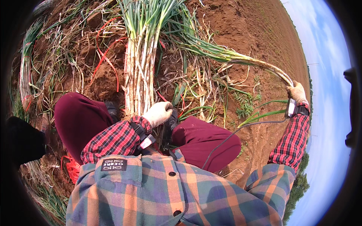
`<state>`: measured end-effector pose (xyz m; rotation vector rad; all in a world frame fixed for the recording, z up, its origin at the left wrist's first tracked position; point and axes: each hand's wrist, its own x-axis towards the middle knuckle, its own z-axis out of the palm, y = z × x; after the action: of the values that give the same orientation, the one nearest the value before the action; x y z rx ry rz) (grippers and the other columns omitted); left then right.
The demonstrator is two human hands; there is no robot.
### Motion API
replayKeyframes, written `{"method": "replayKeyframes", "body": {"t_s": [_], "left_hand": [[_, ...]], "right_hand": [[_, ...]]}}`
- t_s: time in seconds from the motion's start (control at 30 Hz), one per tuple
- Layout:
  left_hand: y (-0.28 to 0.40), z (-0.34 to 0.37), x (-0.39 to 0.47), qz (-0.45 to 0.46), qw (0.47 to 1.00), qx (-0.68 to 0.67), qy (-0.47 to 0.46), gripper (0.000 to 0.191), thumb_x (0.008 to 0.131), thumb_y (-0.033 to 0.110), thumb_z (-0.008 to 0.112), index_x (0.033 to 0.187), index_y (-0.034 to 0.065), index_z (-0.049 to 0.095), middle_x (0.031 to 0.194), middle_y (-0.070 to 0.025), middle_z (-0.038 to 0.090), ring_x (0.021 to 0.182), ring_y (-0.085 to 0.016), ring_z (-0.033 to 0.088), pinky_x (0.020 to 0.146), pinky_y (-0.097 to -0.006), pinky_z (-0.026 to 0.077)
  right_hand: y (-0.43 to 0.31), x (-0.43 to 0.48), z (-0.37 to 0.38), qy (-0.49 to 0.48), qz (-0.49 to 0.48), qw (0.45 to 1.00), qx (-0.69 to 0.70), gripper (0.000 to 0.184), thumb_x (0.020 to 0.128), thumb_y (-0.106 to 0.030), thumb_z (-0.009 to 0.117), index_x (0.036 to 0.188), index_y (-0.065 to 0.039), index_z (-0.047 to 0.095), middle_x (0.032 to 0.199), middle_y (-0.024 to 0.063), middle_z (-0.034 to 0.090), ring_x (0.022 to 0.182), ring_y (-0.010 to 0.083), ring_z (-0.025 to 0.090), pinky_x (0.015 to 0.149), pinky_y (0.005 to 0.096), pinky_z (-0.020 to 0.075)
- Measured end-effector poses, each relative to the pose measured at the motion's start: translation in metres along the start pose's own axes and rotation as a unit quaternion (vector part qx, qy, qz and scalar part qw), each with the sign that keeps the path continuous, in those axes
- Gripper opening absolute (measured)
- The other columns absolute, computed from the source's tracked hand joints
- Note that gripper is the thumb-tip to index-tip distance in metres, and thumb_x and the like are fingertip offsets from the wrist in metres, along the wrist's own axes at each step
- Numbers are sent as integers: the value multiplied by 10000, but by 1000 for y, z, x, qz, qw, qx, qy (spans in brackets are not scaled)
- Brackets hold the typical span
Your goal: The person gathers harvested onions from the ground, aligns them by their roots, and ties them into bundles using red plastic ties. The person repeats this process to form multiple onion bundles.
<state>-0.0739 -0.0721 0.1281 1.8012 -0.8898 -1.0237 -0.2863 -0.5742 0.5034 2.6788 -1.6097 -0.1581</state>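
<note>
A thick bundle of green onions (140, 70) lies on the soil in front of me, leaves pointing away and pale root ends between my feet. Beside those root ends is my left hand (159, 113), in a pale knit glove, its fingers curled; nothing shows in it, though the palm is hidden. Far out to the right, my right hand (297, 91), gloved too, grips a few loose green onions (260, 62) near their root ends. Their stalks bend, and the leaves trail back to the bundle's leafy end.
Red plastic twine (104, 55) lies left of the bundle, with a heap of it (72, 169) by my hip. A tied green onion bundle (26, 65) lies farther left. Dry leaves (203, 82) litter the soil. A cable (223, 141) runs from my right wrist device (290, 108).
</note>
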Motion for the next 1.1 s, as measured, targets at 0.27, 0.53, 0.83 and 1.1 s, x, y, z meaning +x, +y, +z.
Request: {"method": "replayKeyframes", "body": {"t_s": [0.27, 0.53, 0.83, 1.1], "left_hand": [[32, 10, -8, 56, 996, 46, -46, 318, 939, 202, 588, 1171, 5, 683, 1087, -228, 714, 1055, -384, 679, 933, -437, 533], [7, 15, -5, 60, 998, 1, -8, 332, 967, 224, 583, 1179, -12, 681, 1098, -215, 719, 1047, -342, 688, 936, -404, 526], [3, 0, -7, -253, 815, -517, -72, 357, 1046, 443, 544, 1209, 136, 631, 972, -20, 702, 781, -133, 677, 598, -346, 556], [-17, 29, -30, -194, 852, -422, -241, 364, 1007, 327, 658, 1044, -33, 696, 788, -65, 700, 667, -130, 670, 592, -268, 572]], "right_hand": [[15, -62, -175, 329, 39, 939, -89, 374, 919, -321, 697, 1149, -26, 694, 756, 78, 669, 615, 193, 632, 596, 361, 491], [-144, -60, 94, -104, -29, 957, 269, 387, 900, -266, 765, 1133, 39, 719, 949, 69, 738, 843, 192, 663, 804, 339, 508], [-261, -192, 377, -526, 97, 492, 687, 314, 1017, -155, 626, 1270, 31, 644, 1162, 91, 711, 932, 165, 693, 839, 286, 569], [-253, -198, 392, -329, -40, 894, 303, 389, 952, -320, 714, 1132, 25, 706, 911, 58, 716, 799, 165, 637, 741, 337, 510]]}}
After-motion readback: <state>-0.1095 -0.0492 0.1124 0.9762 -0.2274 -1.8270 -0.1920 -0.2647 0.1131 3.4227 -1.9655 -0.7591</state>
